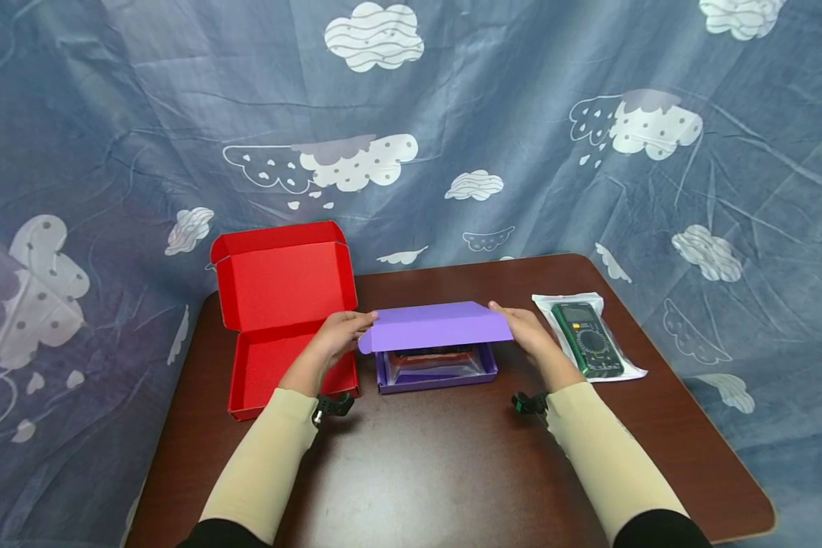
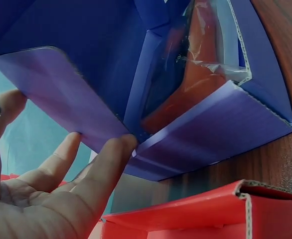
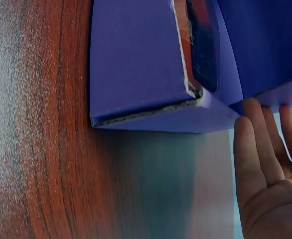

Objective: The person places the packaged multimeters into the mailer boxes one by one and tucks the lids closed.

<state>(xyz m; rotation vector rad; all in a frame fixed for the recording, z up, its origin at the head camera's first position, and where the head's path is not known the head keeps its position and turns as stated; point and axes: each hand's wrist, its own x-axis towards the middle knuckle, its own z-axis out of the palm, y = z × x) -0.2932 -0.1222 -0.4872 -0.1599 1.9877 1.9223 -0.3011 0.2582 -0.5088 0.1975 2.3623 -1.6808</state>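
A purple cardboard box (image 1: 438, 384) sits at the middle of the table, its lid (image 1: 441, 326) tilted partway over it. Inside lies an orange-and-dark item (image 2: 191, 84) in clear plastic wrap, mostly covered by the lid in the head view. My left hand (image 1: 339, 335) touches the lid's left side flap (image 2: 66, 94) from outside, fingertips against the cardboard. On the other side my right hand (image 1: 524, 329) has its fingers extended, fingertips at the lid's right edge. In the right wrist view those fingers (image 3: 260, 144) are nearly straight.
An open red cardboard box (image 1: 250, 377) stands close by on the left, its lid upright against the cloud-print curtain. To the right a green-and-black multimeter (image 1: 589, 339) in a clear bag lies on a white sheet. The brown table (image 1: 411, 472) extends towards me.
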